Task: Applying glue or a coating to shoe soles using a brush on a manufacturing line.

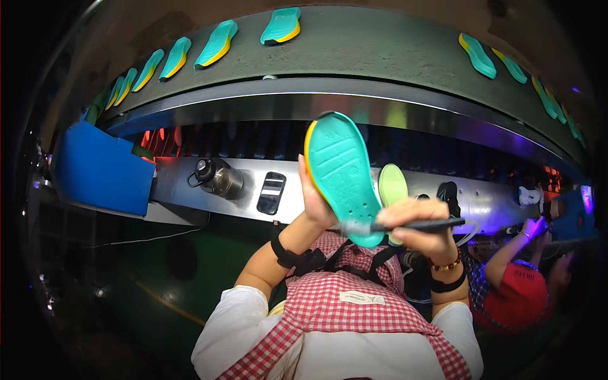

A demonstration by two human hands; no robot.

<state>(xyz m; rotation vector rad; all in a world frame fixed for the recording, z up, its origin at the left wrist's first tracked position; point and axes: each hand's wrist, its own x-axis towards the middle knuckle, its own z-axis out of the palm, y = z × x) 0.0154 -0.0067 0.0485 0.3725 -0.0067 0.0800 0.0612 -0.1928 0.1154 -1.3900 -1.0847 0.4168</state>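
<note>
A teal shoe sole (342, 161) with a yellow edge and a dark tip is held up in front of me. My left hand (315, 195) grips it from the left side, fingers partly hidden behind it. In my right hand (419, 223) is a black-handled brush (437, 224), pinched between thumb and fingers. Its pale bristles, blurred, lie over the lower end of the sole, near several small holes. Just behind my right hand is a light green rounded piece (392, 182), its lower part covered by the hand.
Beyond the metal ledge (247, 166), a dark conveyor belt (367, 50) carries several teal soles (216, 44). On the ledge stand a bottle (218, 177), a phone (271, 192) and a dark shoe-like item (448, 197). A blue panel (101, 168) is at left; a red-capped co-worker (516, 294) at right.
</note>
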